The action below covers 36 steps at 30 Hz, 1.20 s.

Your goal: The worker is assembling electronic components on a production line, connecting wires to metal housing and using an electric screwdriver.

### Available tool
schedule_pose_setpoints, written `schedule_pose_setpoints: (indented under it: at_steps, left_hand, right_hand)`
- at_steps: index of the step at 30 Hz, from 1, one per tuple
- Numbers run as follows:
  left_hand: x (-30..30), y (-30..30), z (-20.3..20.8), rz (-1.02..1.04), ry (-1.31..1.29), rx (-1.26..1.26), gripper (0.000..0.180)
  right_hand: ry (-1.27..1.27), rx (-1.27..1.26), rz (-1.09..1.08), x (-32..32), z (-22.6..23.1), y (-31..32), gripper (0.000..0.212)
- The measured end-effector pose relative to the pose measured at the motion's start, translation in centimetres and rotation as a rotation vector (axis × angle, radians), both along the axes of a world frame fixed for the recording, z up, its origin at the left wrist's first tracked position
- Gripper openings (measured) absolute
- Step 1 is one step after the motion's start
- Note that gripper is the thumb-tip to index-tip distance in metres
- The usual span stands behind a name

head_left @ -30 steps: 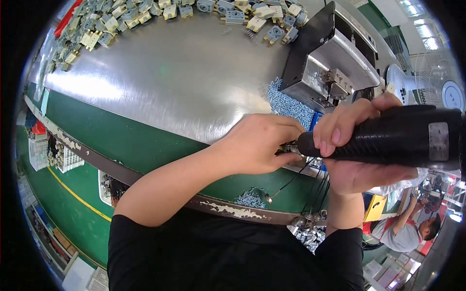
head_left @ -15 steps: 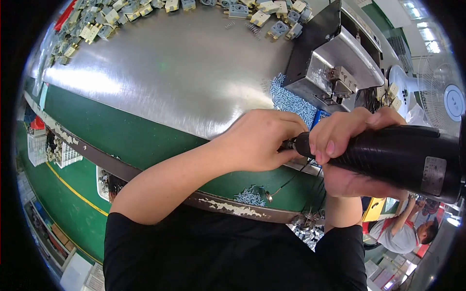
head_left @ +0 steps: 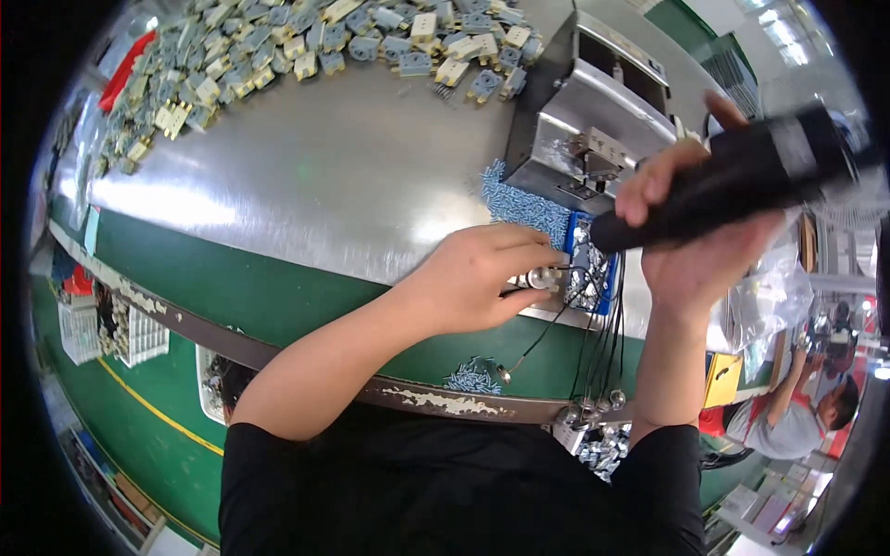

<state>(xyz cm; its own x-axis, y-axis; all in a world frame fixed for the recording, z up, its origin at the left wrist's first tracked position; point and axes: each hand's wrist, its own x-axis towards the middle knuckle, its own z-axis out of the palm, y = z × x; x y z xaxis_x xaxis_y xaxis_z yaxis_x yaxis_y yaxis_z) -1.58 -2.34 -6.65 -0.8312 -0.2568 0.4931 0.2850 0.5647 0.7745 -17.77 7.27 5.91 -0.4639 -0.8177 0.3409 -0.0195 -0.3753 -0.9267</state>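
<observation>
My left hand [head_left: 482, 278] rests at the front edge of the metal plate, its thumb and fingers closed around a small round metal part [head_left: 540, 278]. A dark wire seems to run from that part. In my right hand [head_left: 700, 264] is a black power screwdriver [head_left: 742, 185], raised and tilted above the bench, slightly blurred. Its nose is apart from the metal part. Between my hands sits a blue tray [head_left: 610, 292] of small shiny pieces. Beside the tray lies a heap of bluish screws [head_left: 524, 206]. Several dark wires [head_left: 603, 357] hang over the bench edge, with round metal ends.
Grey and cream blocks [head_left: 362, 46] are piled along the far side. A metal fixture [head_left: 565, 116] stands beyond the screws. A smaller screw heap [head_left: 473, 375] lies on the green mat [head_left: 278, 269]. Another person [head_left: 774, 431] sits at the right.
My right hand has lifted the screwdriver up and away from the part in my left hand, uncovering the blue tray. My left hand stays in nearly the same place, still holding the part.
</observation>
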Motion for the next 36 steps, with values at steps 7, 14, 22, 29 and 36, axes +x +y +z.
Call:
schedule_pose_setpoints:
  at_steps: [7, 14, 22, 29, 36]
  left_hand:
    - [0.4, 0.8, -0.1, 0.016, 0.154, -0.137, 0.034]
    - [0.5, 1.2, 0.3, -0.001, 0.116, -0.092, 0.030]
    - [1.2, 1.4, 0.2, 0.116, 0.253, -0.175, 0.035]
    - [1.5, 2.3, 1.8, 0.224, 0.189, -0.120, 0.037]
    - [1.8, 2.5, 2.2, 0.245, 0.200, -0.183, 0.045]
  right_hand:
    - [0.287, 0.112, 0.008, -1.6, -0.8, 1.0, 0.079]
    - [0.692, 0.384, -0.240, -1.3, -1.1, 6.0, 0.037]
    - [1.066, 0.468, 0.121, 2.2, -3.7, 7.7, 0.042]
    - [1.297, 0.401, -0.130, 2.5, -5.3, 7.7, 0.034]
    - [1.395, 0.192, -0.124, 1.3, -6.1, 7.6, 0.038]
